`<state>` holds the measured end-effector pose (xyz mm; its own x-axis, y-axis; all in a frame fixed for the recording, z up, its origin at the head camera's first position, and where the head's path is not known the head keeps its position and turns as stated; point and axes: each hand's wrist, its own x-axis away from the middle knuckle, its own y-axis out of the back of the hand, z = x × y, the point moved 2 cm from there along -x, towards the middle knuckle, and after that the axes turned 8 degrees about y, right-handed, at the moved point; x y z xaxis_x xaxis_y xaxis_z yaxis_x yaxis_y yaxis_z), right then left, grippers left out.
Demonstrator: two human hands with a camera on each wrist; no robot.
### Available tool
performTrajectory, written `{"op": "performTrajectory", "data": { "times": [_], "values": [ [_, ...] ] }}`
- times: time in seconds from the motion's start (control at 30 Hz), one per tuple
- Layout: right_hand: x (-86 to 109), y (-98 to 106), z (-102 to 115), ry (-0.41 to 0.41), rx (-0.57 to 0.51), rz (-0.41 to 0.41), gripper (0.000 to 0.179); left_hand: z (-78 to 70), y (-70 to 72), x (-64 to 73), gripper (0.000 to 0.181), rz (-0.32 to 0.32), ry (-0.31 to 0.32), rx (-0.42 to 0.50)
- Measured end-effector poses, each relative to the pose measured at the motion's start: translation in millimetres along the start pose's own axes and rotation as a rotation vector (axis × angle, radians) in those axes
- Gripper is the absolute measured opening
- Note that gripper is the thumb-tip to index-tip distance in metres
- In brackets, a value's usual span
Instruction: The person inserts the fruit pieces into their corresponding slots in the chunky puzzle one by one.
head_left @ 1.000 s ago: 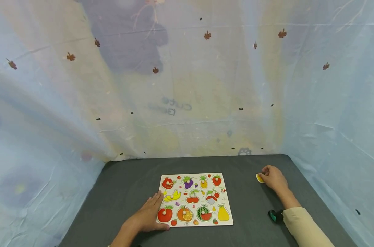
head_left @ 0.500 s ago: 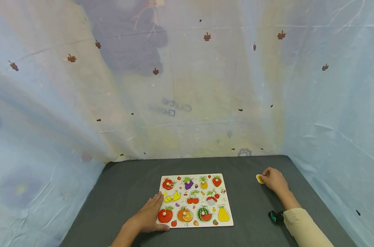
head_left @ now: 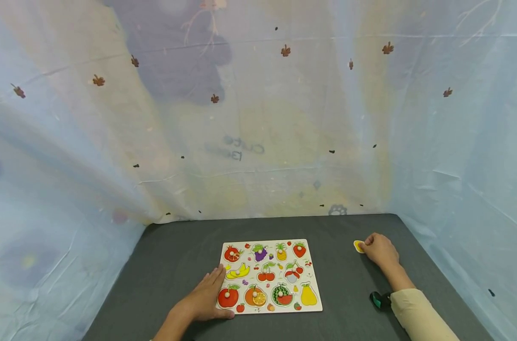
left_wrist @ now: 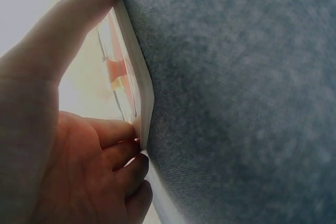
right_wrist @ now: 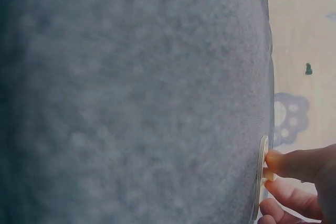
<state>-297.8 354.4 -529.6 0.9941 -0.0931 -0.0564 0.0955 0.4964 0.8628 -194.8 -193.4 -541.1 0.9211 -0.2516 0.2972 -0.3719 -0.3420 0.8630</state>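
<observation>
A white fruit puzzle board lies on the dark cloth, its fruit pieces bearing small knobs. My left hand spans the board's near left corner, fingers along the left side and thumb at the near edge. In the left wrist view, the fingertips meet the board's rim. Off to the right, my right hand pinches a small yellow puzzle piece with a white border. From the right wrist, thumb and forefinger grip the knob, and the piece's thin edge shows close against the cloth.
The dark grey cloth covers the table. Behind it and along both sides hangs a pale printed curtain. A black and green object sits by the right sleeve. Among the board's pictures, the yellow pear shows no knob.
My right fingers have drawn back very slightly around the yellow piece. The piece, the board and my left hand stay in place.
</observation>
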Motion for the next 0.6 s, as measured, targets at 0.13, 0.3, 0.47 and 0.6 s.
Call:
{"op": "performTrajectory", "data": {
  "times": [0.13,0.3,0.47,0.6],
  "values": [
    [-0.5,-3,-2,0.009,-0.007,-0.004,0.029,0.8,-0.5,0.0,0.129,-0.002,-0.012,-0.001],
    [-0.6,-8,0,0.036,-0.01,0.0,0.027,0.0,0.6,1.3,0.127,-0.006,-0.022,-0.003],
    [4.6,-11,12,0.074,-0.023,0.012,0.026,-1.5,1.9,2.6,0.126,-0.007,-0.03,-0.01],
    [9.6,-13,23,0.109,-0.029,0.013,0.026,-2.3,2.7,3.2,0.125,-0.005,-0.034,-0.006]
  ]
}}
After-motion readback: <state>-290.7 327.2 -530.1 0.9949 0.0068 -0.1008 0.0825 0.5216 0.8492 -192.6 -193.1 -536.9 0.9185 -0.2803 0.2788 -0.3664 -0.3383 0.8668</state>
